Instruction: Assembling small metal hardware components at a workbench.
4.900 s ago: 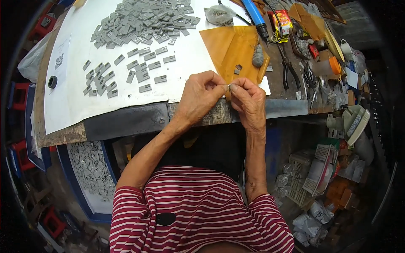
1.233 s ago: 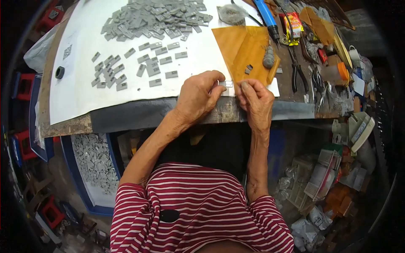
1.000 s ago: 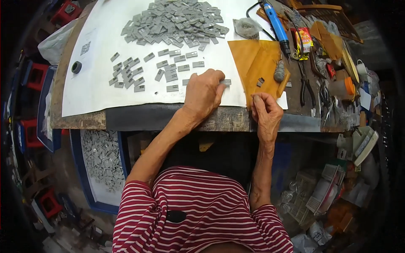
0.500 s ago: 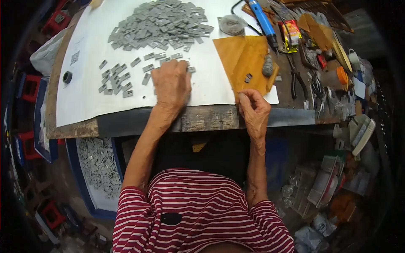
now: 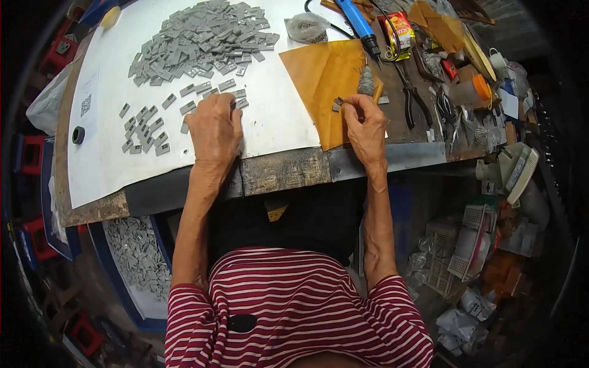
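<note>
The left hand [image 5: 215,132] is curling over loose grey pieces [image 5: 227,84] on the white sheet [image 5: 270,126], hiding some and its grip; the right hand [image 5: 366,129] is pinching near dark chips [image 5: 337,108], contents unclear. Pliers [image 5: 419,111] are lying rightward.

That maroon shirt [image 5: 319,294] carries thin pale stripes right across, down to its 2 short, loose sleeves [image 5: 399,303]. I notice 1 black oval spot [image 5: 242,323] nearer the shirt's left edge than its right.

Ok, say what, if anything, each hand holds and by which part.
Cannot tell: the left hand is over grey pieces, the right hand beside small bits.
</note>
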Demonstrator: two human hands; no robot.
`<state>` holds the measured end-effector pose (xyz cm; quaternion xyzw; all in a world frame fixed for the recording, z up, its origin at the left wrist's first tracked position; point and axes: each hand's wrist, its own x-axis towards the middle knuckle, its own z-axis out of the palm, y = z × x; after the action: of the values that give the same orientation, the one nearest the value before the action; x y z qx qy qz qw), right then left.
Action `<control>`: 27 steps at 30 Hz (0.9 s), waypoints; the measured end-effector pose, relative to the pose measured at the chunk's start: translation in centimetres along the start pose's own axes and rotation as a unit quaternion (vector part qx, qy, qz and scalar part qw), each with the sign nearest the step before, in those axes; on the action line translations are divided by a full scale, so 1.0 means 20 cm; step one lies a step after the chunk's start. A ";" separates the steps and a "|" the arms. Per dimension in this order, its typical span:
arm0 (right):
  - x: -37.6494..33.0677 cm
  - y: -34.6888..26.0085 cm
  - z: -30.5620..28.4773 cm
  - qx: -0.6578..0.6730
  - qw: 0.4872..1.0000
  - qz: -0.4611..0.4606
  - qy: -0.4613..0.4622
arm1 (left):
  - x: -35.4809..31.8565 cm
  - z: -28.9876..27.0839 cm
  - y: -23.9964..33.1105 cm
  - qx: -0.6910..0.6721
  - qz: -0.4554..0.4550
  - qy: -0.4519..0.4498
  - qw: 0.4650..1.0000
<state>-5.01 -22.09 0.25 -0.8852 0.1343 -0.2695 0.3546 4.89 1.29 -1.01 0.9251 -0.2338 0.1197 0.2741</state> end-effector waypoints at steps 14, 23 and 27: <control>0.06 0.04 0.04 -0.131 0.987 -0.091 -0.031 | 0.02 -0.03 0.13 -0.081 0.090 0.007 0.993; 0.06 0.03 0.01 -0.167 0.977 -0.124 -0.051 | -0.01 0.06 0.22 -0.086 0.134 -0.018 0.987; 0.05 0.02 0.02 -0.171 0.977 -0.121 -0.048 | 0.00 0.02 0.19 -0.075 0.167 -0.039 0.982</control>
<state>-3.92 -22.55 0.05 -0.9543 0.0535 -0.2409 0.1685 3.11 -1.72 0.39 0.8537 -0.4042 0.1099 0.3096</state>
